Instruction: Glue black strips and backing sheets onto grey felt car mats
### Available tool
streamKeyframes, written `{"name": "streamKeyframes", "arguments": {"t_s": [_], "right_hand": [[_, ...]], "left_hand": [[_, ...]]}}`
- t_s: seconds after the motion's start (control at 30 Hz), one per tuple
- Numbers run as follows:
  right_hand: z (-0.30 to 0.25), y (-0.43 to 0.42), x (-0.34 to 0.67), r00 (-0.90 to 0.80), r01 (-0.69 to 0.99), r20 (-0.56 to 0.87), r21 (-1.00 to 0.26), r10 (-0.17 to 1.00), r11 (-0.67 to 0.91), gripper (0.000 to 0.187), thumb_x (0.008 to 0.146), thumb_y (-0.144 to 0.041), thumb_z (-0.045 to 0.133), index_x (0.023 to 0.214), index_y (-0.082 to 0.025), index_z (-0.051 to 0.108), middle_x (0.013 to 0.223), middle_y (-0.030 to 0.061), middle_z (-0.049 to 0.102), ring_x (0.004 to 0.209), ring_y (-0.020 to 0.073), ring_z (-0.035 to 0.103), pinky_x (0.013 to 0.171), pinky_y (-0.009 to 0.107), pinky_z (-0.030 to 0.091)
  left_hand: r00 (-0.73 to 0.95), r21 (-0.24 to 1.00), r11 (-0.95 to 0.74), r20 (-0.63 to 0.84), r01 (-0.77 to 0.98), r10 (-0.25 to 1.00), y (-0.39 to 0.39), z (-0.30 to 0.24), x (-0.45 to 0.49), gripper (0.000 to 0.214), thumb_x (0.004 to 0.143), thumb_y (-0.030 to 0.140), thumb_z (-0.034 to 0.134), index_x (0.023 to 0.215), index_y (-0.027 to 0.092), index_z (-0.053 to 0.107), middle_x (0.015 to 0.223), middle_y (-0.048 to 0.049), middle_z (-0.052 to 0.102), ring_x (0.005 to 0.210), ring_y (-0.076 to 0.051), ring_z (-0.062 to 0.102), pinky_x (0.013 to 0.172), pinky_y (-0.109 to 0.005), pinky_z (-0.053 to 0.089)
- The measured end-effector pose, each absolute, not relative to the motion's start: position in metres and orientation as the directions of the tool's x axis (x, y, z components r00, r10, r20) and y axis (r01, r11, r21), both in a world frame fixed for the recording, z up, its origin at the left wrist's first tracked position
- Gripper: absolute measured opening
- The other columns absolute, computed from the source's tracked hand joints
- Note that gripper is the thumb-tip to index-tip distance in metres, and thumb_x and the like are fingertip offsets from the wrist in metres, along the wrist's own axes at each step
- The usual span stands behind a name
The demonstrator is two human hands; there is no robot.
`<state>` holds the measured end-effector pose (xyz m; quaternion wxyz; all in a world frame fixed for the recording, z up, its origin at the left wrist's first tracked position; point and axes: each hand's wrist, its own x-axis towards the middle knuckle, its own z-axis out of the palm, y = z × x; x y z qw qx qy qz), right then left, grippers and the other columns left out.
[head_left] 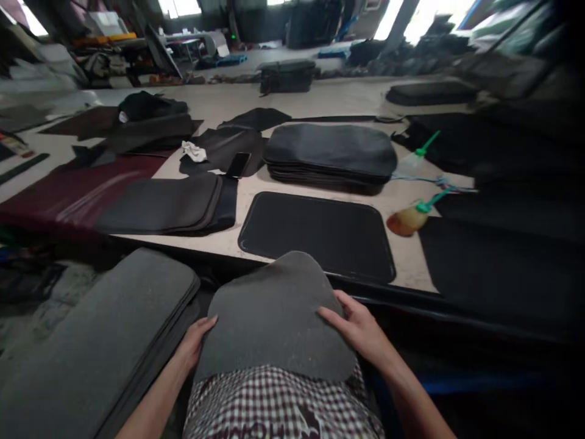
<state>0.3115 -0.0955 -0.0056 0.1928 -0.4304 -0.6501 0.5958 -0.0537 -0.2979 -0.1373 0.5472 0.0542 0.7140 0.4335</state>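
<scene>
Grey sheet [274,323], one: pinched at nine o'clock by the left hand [197,338], three o'clock by the right hand [355,322], presumably to keep it spread.

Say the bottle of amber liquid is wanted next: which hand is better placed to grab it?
Probably the right hand: it is nearer the amber bottle. The left hand is farther, at the opposite edge of the grey sheet. Both hold the sheet, so the right must first let go.
</scene>
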Motion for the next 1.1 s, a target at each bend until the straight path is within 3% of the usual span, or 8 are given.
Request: {"name": "streamKeyframes", "arguments": {"t_s": [0.27, 0.43, 0.6, 0.73, 0.9, 1.1], "right_hand": [[0.032, -0.095, 0.319, -0.661, 0.207, 0.041, -0.95, 0.749, 0.234, 0.019, 0.095, -0.038, 0.066, 0.093, -0.021, 0.072, 0.091, 0.002, 0.068, 0.085, 0.0182, 0.063, 0.079, 0.029, 0.05], [0.043, -0.083, 0.333, -0.578, 0.198, 0.012, -0.968, 0.816, 0.155, 0.024, 0.095, -0.041, 0.065, 0.107, -0.022, 0.072, 0.103, 0.0043, 0.071, 0.1, 0.023, 0.065, 0.089, 0.035, 0.053], [0.044, -0.062, 0.347, -0.439, 0.103, -0.085, -0.994, 0.895, -0.044, 0.031, 0.093, -0.045, 0.067, 0.113, -0.021, 0.069, 0.105, 0.0046, 0.072, 0.098, 0.0223, 0.067, 0.085, 0.033, 0.056], [0.052, -0.04, 0.363, -0.34, 0.055, -0.073, -0.997, 0.938, -0.058, 0.039, 0.091, -0.047, 0.068, 0.122, -0.023, 0.065, 0.117, 0.0064, 0.071, 0.105, 0.0242, 0.068, 0.09, 0.036, 0.057], [0.06, 0.002, 0.384, -0.2, 0.183, 0.023, -0.981, 0.98, 0.06, 0.047, 0.091, -0.048, 0.068, 0.133, -0.027, 0.062, 0.128, 0.0059, 0.068, 0.115, 0.0279, 0.065, 0.095, 0.041, 0.056], [0.037, 0.064, 0.391, -0.102, 0.401, 0.076, -0.909, 0.992, 0.111, 0.039, 0.089, -0.051, 0.068, 0.111, -0.019, 0.068, 0.108, 0.0087, 0.073, 0.1, 0.028, 0.068, 0.092, 0.045, 0.055]], "left_hand": [[-0.473, 0.727, 0.599, -0.679, -0.334, 0.561, -0.305, -0.074, -0.092, 0.067, 0.061, 0.044, 0.089, 0.123, 0.034, 0.064, 0.124, -0.005, 0.074, 0.115, -0.031, 0.07, 0.092, -0.043, 0.062], [-0.622, 0.739, 0.626, -0.618, -0.25, 0.481, -0.278, -0.003, -0.1, 0.086, 0.051, 0.047, 0.091, 0.131, 0.049, 0.059, 0.115, 0.0067, 0.077, 0.107, -0.033, 0.073, 0.076, -0.042, 0.067], [-0.666, 0.811, 0.583, -0.454, -0.035, 0.591, -0.218, 0.061, -0.086, 0.062, 0.048, 0.066, 0.083, 0.108, 0.061, 0.067, 0.104, 0.0206, 0.077, 0.095, -0.034, 0.076, 0.065, -0.044, 0.067], [-0.695, 0.868, 0.482, -0.274, 0.119, 0.665, -0.174, 0.092, -0.08, 0.065, 0.05, 0.067, 0.083, 0.113, 0.059, 0.067, 0.101, 0.0203, 0.077, 0.094, -0.032, 0.077, 0.063, -0.039, 0.066], [-0.643, 0.93, 0.284, -0.073, 0.232, 0.763, -0.114, 0.104, -0.082, 0.058, 0.067, 0.055, 0.083, 0.122, 0.046, 0.068, 0.107, 0.0139, 0.078, 0.09, -0.024, 0.077, 0.066, -0.031, 0.065], [-0.42, 0.916, 0.252, -0.105, 0.313, 0.901, -0.026, 0.065, -0.074, 0.061, 0.078, 0.05, 0.08, 0.128, 0.02, 0.063, 0.109, -0.0029, 0.077, 0.081, -0.017, 0.072, 0.071, -0.03, 0.063]]}}
